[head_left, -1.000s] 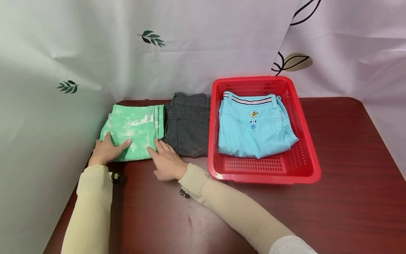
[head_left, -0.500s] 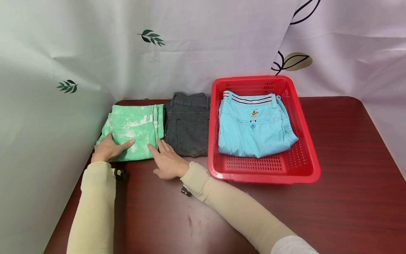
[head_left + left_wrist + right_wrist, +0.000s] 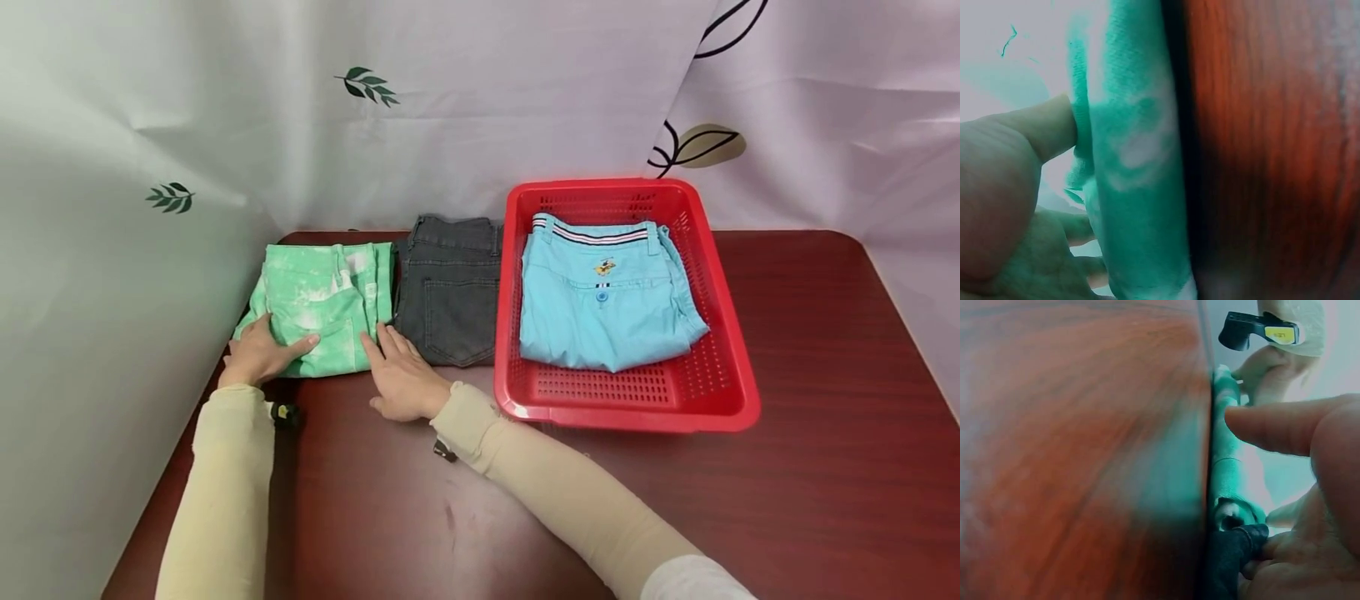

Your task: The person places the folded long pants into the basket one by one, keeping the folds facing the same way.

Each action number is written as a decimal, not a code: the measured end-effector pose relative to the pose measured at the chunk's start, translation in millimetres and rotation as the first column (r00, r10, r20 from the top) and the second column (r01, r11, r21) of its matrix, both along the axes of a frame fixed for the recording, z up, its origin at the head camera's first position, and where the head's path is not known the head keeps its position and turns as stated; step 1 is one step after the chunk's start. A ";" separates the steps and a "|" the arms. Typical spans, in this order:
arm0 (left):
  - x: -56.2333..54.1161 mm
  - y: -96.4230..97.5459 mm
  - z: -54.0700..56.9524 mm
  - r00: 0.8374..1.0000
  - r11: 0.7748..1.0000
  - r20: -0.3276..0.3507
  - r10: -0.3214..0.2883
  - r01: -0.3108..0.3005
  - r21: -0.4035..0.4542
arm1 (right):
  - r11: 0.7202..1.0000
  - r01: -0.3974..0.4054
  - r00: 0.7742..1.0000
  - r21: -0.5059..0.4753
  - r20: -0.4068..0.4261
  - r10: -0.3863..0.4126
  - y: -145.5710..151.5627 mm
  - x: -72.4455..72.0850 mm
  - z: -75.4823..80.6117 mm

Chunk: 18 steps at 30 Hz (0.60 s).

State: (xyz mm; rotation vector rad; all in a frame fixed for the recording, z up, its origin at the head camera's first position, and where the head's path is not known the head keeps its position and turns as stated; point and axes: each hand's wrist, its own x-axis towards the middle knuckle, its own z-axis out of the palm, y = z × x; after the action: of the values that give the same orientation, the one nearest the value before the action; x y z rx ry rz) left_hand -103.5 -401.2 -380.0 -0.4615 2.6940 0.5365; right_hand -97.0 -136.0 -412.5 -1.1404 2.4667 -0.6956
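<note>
Folded green-and-white tie-dye pants (image 3: 322, 308) lie at the table's left end, between the hands. My left hand (image 3: 258, 354) rests on their lower left corner, thumb over the top and fingers spread along the left side. In the left wrist view, the thumb (image 3: 1057, 128) touches the upper layer of the thick green fold (image 3: 1138, 150). My right hand (image 3: 405, 375) lies with extended fingers at the lower right corner, fingertips where the green pants meet the folded dark grey jeans (image 3: 461, 308). The right wrist view shows its thumb (image 3: 1272, 428) stretched out in front of the green fold.
A red perforated basket (image 3: 630, 421) stands right of the jeans, overlapping their right side in the head view. Folded light-blue pants (image 3: 607, 317) lie in it. A white cloth backdrop (image 3: 465, 108) borders the dark red wooden table (image 3: 360, 517) at the back and left.
My left hand has shifted slightly right at the green pants' corner. Their upper layer has slid right and wrinkled near the pocket. The right hand stays almost in place; the head view has shifted a little.
</note>
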 end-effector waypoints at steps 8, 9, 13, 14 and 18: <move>8.9 2.2 0.2 1.000 1.000 -0.011 0.002 -0.002 0.000 | 0.999 -0.047 0.997 -0.019 -0.062 0.046 -0.4 -1.9 1.4; 9.7 2.6 0.6 1.000 1.000 -0.007 0.002 -0.002 -0.002 | 0.998 -0.053 0.996 -0.016 -0.077 0.051 -0.8 -1.3 2.0; 11.8 3.0 1.0 1.000 1.000 0.009 -0.012 0.012 -0.008 | 0.996 -0.082 0.990 -0.014 -0.113 0.080 -4.2 3.9 5.2; 12.2 2.9 1.2 1.000 1.000 0.014 -0.013 0.013 -0.009 | 0.996 -0.092 0.989 -0.018 -0.120 0.089 -5.2 5.4 5.8; 14.8 2.4 3.5 0.999 1.000 0.028 -0.023 0.024 -0.013 | 0.990 -0.130 0.983 -0.049 -0.136 0.123 -8.1 11.1 8.6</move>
State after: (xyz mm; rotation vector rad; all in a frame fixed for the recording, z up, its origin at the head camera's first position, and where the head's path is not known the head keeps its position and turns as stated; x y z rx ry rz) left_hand -88.7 -398.7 -376.4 -0.4373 2.6744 0.5024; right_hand -85.9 -144.2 -403.9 -1.3936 2.4685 -0.6777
